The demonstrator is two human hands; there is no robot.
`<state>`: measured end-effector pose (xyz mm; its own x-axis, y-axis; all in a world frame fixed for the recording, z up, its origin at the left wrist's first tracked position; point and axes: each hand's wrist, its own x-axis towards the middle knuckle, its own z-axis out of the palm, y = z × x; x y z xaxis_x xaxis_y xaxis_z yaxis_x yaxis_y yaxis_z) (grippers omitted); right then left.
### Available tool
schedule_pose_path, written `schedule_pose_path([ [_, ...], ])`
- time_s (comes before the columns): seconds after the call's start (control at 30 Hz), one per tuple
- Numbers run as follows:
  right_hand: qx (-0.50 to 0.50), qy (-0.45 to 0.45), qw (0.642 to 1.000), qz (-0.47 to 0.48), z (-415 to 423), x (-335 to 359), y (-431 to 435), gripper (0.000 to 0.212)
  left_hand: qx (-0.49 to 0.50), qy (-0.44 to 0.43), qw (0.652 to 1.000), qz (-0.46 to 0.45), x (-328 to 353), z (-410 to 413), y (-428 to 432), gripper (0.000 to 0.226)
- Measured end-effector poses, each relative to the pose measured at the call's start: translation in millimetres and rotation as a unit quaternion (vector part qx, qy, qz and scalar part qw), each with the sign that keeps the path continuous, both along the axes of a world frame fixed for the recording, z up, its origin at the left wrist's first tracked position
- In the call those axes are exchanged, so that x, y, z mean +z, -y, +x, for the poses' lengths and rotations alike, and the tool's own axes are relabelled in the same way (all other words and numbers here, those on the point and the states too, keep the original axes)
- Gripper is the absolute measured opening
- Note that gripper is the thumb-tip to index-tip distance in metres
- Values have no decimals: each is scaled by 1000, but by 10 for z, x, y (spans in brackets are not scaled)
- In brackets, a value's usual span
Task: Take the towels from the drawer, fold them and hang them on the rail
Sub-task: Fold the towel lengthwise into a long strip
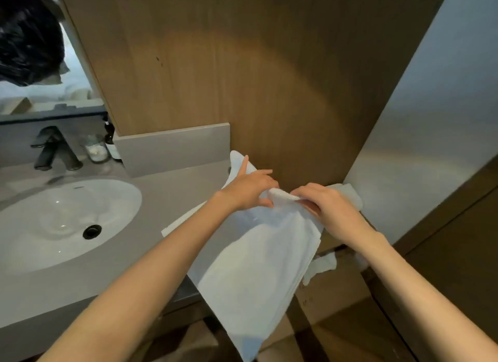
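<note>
Bathroom corner: grey table [167, 194] on the left, wood-panel wall [242, 78] straight ahead. Nearest to me, both forearms reach forward and converge. Between them the towel [256, 267] hangs with its long axis running from the grips down toward the camera, and its free end is off the table edge, over the floor. It looks folded in several layers, going by the stacked edges on its right side. Left grip [248, 192] is closed on the top fold, wrist low, thumb raised, fingers curled round the bunched cloth. Right grip [331, 208] is also closed on that fold, knuckles up, fingers hooked over it. The two grips are just beside each other at mid-span. The top edge runs past each grip, up-left toward the table's back corner and right toward the pale wall. No rail is clearly visible. A dark nub [229, 170] beside the towel's upper-left end may be a rail end, but I can't tell. My read: if so, the towel is being draped and the next job is spreading the fold outward along that edge, with the left grip nearer the nub. White scrap [322, 264] shows below the right wrist; unclear what it is. Further left: sink [54, 221], then black faucet [54, 148], glass jar [96, 148], dark bottle [110, 143], and mirror [40, 92] at the back.
</note>
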<state>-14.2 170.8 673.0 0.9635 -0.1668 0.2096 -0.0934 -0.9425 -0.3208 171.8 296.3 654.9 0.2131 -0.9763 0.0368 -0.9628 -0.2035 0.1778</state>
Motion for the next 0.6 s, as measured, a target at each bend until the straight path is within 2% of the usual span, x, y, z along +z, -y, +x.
schedule_pose_path([
  [0.13,-73,24,997,-16,-290,367,222,20,37,-6,999,-3,8,86,75,10],
  [0.2,-99,36,994,-40,-409,447,343,23,50,-59,997,-12,-56,151,42,9],
  [0.33,-130,81,988,-32,-618,505,581,27,96,-154,983,-33,-192,293,-112,36],
  [0.4,-136,103,985,-36,-695,529,678,26,124,-184,975,-27,-279,367,-232,40],
  [0.5,-146,138,979,-33,-764,551,812,25,160,-242,955,-66,-354,423,-414,29],
  [0.6,-156,167,973,-33,-754,553,918,24,187,-241,942,-143,-150,423,-554,22],
])
